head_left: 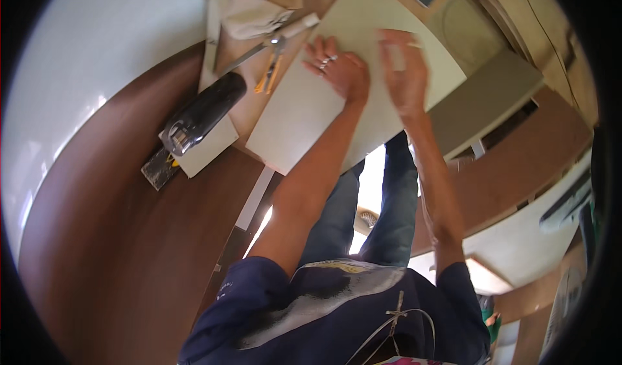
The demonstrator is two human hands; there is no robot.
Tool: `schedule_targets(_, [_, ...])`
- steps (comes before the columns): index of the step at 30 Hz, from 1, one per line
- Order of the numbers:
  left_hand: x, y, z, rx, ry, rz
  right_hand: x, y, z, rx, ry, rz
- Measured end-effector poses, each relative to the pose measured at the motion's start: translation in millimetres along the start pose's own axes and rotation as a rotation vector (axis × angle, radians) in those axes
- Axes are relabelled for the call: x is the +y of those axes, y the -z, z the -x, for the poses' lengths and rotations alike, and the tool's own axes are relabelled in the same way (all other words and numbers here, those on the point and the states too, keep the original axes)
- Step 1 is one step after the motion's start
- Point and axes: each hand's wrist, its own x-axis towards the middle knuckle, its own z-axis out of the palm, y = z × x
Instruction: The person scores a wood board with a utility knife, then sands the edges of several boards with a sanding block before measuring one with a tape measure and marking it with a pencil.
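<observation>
A pale flat board [288, 122] lies in front of me, its near edge just ahead of my legs. My left hand [340, 73] rests on it, fingers spread and rings showing, with nothing held. To its right, my right hand [405, 73] is over the same board, smeared by motion. Its fingers look bent, and whether they hold something small cannot be made out. Left of the board lie a tool with orange handles [269, 73] and a long thin metal strip [249, 55]. A whitish rod-like piece [301, 25] reaches toward the board's left edge.
On the left, a rounded black object [207, 112] with a shiny end lies by a small pale block [210, 148]. A brown curved surface [129, 190] fills the lower left. A grey-brown panel [486, 99] and a brown board [525, 154] are on the right.
</observation>
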Motion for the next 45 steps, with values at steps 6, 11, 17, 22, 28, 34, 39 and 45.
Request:
schedule_targets(6, [-1, 24, -5, -0.036, 0.089, 0.311, -56, -194, -28, -0.542, 0.63, 0.049])
schedule_targets(11, [-7, 20, -12, 0.137, -0.082, -0.044, -52, -249, -5, -0.481, 0.6, 0.481])
schedule_targets(17, [-7, 7, -4, 0.06, -0.018, -0.065, -54, -232, -15, -0.327, 0.586, 0.468])
schedule_targets(22, [-17, -2, -2, 0.053, -0.018, -0.106, -73, -146, -34, -0.522, 0.497, 0.401])
schedule_targets(28, [-13, -13, 4, 0.033, -0.046, -0.133, -41, 57, 9, -0.012, -0.158, -0.402])
schedule_targets(34, [-4, -3, 7, 0.018, -0.049, -0.118, 42, 182, 134, 0.763, -0.59, -0.939])
schedule_targets(39, [-11, -12, 8, 0.105, -0.101, -0.181, 87, 206, 164, 0.968, -0.536, -0.796])
schedule_targets(45, [-12, -21, 11, 0.24, -0.232, -0.17, 130, 193, 123, 1.214, -0.287, -0.837])
